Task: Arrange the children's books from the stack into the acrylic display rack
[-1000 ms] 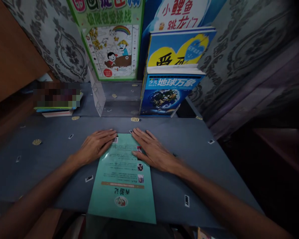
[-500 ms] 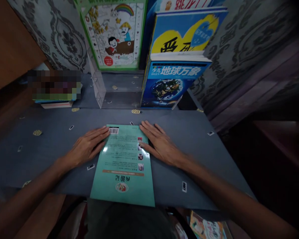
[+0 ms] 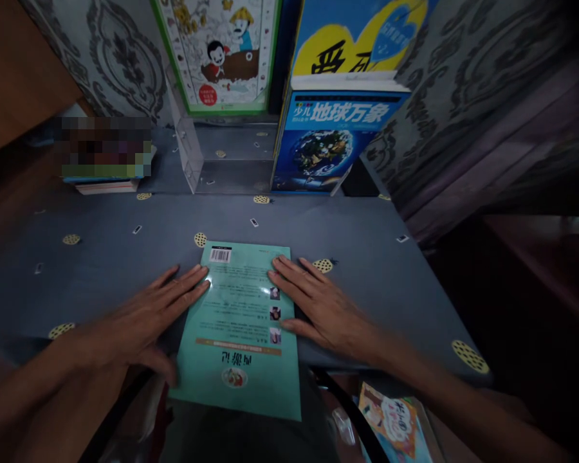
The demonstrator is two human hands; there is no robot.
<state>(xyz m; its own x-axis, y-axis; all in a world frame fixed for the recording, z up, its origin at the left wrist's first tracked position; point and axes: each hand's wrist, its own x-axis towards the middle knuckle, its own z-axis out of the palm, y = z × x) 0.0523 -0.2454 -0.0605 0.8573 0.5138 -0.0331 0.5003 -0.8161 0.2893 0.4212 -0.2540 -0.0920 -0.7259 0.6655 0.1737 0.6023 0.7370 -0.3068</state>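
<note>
Teal 西游记 book [image 3: 238,305]: near edge overhanging my bench [image 3: 347,225]; left hand [image 3: 149,318] and right hand [image 3: 322,310], fingers spread, along its sides (room ahead, up to the acrylic stand [image 3: 189,151]).

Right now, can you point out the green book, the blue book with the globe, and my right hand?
Green book [image 3: 240,326]: head view, middle of its upward-facing cover.
Blue book with the globe [image 3: 324,145]: head view, middle of its cover.
Right hand [image 3: 322,305]: head view, back of the hand.
</note>
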